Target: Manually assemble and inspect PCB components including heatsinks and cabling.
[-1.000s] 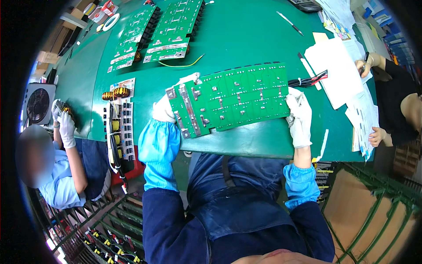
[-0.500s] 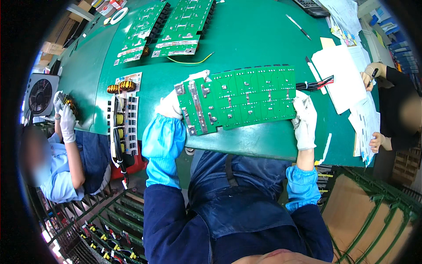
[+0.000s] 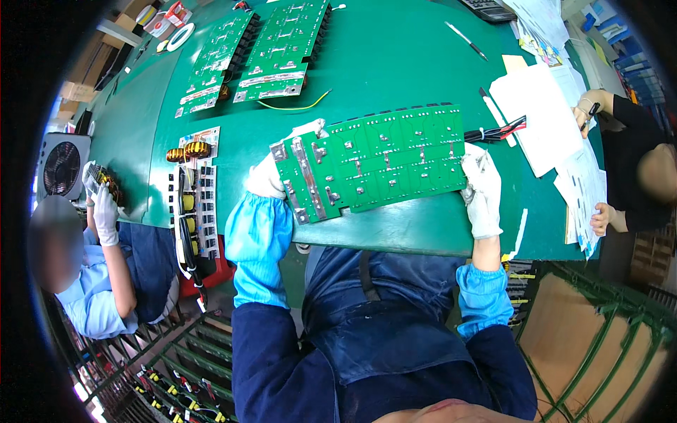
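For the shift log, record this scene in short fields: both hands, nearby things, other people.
Left grip: gloved, holding the left end of a green circuit board
Right grip: gloved, holding its right edge
Facing camera: its soldered side
Beyond it: two more boards, a yellowish wire
To its left: component-covered board
To its right: papers
Others: person at left, person at right with a hand at the papers' edge

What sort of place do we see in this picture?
Probably an electronics assembly workshop: a rectangular green circuit board with shiny solder patches is held over a smooth green worktop, with orange-and-black wound coils nearby.
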Demonstrator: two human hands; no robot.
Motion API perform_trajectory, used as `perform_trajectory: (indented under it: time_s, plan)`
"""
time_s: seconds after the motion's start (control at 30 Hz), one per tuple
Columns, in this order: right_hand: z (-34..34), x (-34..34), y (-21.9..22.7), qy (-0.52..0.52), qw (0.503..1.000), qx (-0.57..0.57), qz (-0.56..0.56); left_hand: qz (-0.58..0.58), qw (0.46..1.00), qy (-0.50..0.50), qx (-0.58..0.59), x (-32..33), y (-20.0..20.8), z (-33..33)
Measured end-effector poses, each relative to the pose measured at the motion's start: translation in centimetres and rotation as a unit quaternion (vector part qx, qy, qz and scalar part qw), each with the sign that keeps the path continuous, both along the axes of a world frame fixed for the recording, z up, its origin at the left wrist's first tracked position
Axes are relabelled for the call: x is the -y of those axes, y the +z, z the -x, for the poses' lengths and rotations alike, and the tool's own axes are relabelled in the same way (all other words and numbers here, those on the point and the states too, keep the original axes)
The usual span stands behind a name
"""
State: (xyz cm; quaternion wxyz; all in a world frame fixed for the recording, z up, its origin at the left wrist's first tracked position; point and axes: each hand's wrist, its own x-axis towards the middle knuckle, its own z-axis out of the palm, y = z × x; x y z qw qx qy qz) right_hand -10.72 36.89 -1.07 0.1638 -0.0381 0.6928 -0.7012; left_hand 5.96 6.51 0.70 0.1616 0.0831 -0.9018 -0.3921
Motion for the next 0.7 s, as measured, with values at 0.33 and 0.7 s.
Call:
perform_trajectory:
  time_s: [0.33,0.7]
  plan:
    - [0.0,0.2,-0.2,-0.001,1.0,-0.026,0.017,0.071,0.996,-0.043,0.02,0.8,-0.6,0.1]
    - [-0.1,-0.2,-0.1,0.008,1.0,-0.007,0.012,0.066,0.997,-0.017,0.022,0.2,1.3,-0.1]
